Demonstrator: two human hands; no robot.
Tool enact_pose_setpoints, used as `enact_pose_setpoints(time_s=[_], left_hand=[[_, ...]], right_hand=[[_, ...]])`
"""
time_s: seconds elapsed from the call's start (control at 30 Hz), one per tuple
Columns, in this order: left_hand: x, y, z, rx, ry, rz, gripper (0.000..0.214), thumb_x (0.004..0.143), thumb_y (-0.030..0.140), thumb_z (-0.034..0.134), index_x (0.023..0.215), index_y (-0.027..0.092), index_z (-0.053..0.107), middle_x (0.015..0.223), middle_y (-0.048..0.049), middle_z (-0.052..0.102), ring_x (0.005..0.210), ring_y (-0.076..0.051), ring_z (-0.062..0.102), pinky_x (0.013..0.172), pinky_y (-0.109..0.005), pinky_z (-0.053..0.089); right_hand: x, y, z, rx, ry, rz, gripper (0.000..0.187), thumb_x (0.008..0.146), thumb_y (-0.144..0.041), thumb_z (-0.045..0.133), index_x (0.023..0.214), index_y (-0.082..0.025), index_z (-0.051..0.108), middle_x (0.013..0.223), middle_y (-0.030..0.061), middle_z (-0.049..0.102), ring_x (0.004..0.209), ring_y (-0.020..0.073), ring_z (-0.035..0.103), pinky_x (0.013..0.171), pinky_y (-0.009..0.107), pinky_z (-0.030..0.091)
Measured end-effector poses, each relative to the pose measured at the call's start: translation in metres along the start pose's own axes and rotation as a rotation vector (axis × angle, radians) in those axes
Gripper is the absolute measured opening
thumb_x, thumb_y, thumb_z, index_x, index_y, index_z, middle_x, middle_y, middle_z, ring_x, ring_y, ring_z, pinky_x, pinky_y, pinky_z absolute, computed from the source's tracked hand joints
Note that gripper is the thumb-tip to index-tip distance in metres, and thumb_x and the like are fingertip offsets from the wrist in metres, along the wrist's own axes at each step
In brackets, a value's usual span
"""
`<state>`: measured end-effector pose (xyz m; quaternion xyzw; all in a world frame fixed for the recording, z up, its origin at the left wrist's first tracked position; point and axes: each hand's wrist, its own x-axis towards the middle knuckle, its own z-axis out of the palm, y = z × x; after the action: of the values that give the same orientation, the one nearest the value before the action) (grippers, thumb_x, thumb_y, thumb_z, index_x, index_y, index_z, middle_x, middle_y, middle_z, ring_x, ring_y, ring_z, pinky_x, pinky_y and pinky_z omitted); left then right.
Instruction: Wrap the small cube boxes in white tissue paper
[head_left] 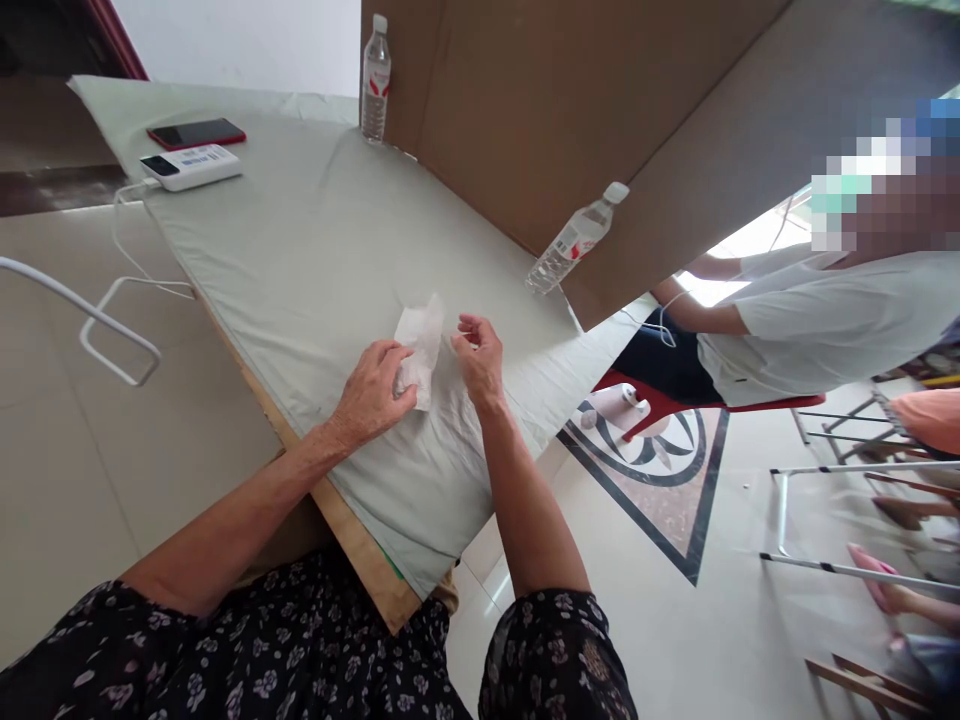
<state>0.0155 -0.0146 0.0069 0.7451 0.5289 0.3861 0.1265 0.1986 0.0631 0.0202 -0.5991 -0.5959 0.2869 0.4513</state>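
A white tissue (pixel 421 335), creased and see-through in places, lies on the cloth-covered table in front of me. My left hand (pixel 375 390) grips its near left edge, with thumb and fingers closing over the crumpled part. To the right of the tissue, and apart from it, is my right hand (pixel 480 358). Its fingers curl in and the thumb meets the fingertips in a pinch; whatever may be between them is too small to name.
A cardboard panel (pixel 517 110) stands along the table's far side, with water bottles (pixel 377 85) (pixel 574 240) beside it. A phone (pixel 196 134) and a white power bank (pixel 193 166) with a cable lie at far left. Another person (pixel 817 325) sits beyond the panel.
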Motion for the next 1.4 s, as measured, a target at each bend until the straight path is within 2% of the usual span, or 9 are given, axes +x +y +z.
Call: enact_pose_setpoints(time_s=[0.2, 0.37, 0.6, 0.73, 0.87, 1.03, 1.17, 1.3, 1.4], left_hand=[[-0.001, 0.000, 0.003, -0.047, 0.016, 0.006, 0.044, 0.084, 0.019, 0.062, 0.127, 0.017, 0.057, 0.130, -0.0155, 0.061, 0.125, -0.030, 0.059, 0.112, -0.049, 0.049], [0.002, -0.001, 0.001, -0.129, -0.079, -0.058, 0.048, 0.084, 0.022, 0.060, 0.131, 0.017, 0.054, 0.127, -0.0140, 0.067, 0.121, -0.028, 0.064, 0.107, -0.046, 0.053], [0.003, -0.001, -0.003, -0.221, -0.183, -0.061, 0.056, 0.087, 0.021, 0.056, 0.142, 0.013, 0.050, 0.140, -0.0161, 0.064, 0.129, -0.027, 0.062, 0.113, -0.045, 0.051], [0.004, 0.000, -0.002, -0.215, -0.161, 0.017, 0.054, 0.087, 0.018, 0.051, 0.142, 0.014, 0.055, 0.139, -0.0159, 0.061, 0.130, -0.026, 0.060, 0.113, -0.042, 0.052], [0.005, 0.000, -0.001, -0.171, -0.196, -0.004, 0.042, 0.087, 0.017, 0.051, 0.126, 0.015, 0.067, 0.129, -0.0145, 0.064, 0.123, -0.026, 0.064, 0.109, -0.040, 0.054], [0.003, -0.002, 0.003, -0.151, -0.180, 0.000, 0.040, 0.089, 0.017, 0.050, 0.126, 0.014, 0.066, 0.130, -0.0148, 0.065, 0.124, -0.026, 0.063, 0.109, -0.041, 0.054], [0.001, 0.000, 0.002, -0.112, -0.171, 0.017, 0.042, 0.090, 0.017, 0.051, 0.129, 0.015, 0.065, 0.133, -0.0154, 0.063, 0.123, -0.026, 0.063, 0.107, -0.041, 0.054], [0.006, 0.009, -0.006, 0.069, -0.128, 0.117, 0.045, 0.087, 0.015, 0.054, 0.131, 0.016, 0.067, 0.153, -0.0177, 0.052, 0.130, -0.032, 0.057, 0.108, -0.050, 0.051], [0.011, 0.014, -0.011, 0.171, -0.190, 0.161, 0.043, 0.086, 0.013, 0.054, 0.125, 0.017, 0.071, 0.140, -0.0145, 0.065, 0.122, -0.034, 0.059, 0.102, -0.052, 0.051]], right_hand=[[0.004, -0.018, -0.001, -0.444, -0.237, -0.488, 0.052, 0.083, -0.005, 0.051, 0.126, -0.029, 0.069, 0.157, 0.0068, 0.053, 0.144, 0.0266, 0.047, 0.116, 0.051, 0.041], [0.008, -0.030, -0.002, -0.661, -0.315, -0.485, 0.029, 0.088, -0.007, 0.054, 0.101, -0.022, 0.074, 0.158, 0.0109, 0.053, 0.149, 0.0311, 0.042, 0.115, 0.052, 0.039], [0.014, -0.034, 0.001, -0.661, -0.301, -0.521, 0.026, 0.092, -0.011, 0.053, 0.098, -0.023, 0.075, 0.162, 0.0089, 0.049, 0.152, 0.0320, 0.037, 0.118, 0.055, 0.034], [0.028, -0.021, 0.020, -0.676, -0.429, -0.449, 0.021, 0.087, -0.012, 0.062, 0.099, -0.022, 0.076, 0.163, 0.0121, 0.048, 0.154, 0.0354, 0.035, 0.119, 0.057, 0.034], [0.030, 0.002, 0.014, -0.444, -0.255, -0.349, 0.047, 0.085, -0.024, 0.070, 0.132, -0.023, 0.065, 0.155, 0.0151, 0.054, 0.141, 0.0335, 0.052, 0.114, 0.054, 0.044], [0.025, 0.010, -0.002, -0.073, -0.257, 0.223, 0.063, 0.083, -0.041, 0.075, 0.137, -0.016, 0.056, 0.107, 0.0123, 0.074, 0.082, 0.0208, 0.071, 0.063, 0.032, 0.058], [0.030, 0.002, 0.012, 0.092, -0.341, 0.332, 0.052, 0.070, -0.037, 0.085, 0.112, -0.014, 0.065, 0.084, 0.0031, 0.070, 0.059, 0.0120, 0.059, 0.043, 0.021, 0.041], [0.037, -0.003, 0.022, 0.184, -0.429, 0.292, 0.021, 0.066, -0.031, 0.078, 0.076, -0.017, 0.064, 0.061, -0.0056, 0.056, 0.052, 0.0085, 0.046, 0.045, 0.021, 0.034], [0.037, -0.004, 0.022, 0.255, -0.439, 0.273, 0.017, 0.064, -0.031, 0.072, 0.067, -0.018, 0.062, 0.056, -0.0070, 0.050, 0.051, 0.0082, 0.041, 0.047, 0.023, 0.030]])
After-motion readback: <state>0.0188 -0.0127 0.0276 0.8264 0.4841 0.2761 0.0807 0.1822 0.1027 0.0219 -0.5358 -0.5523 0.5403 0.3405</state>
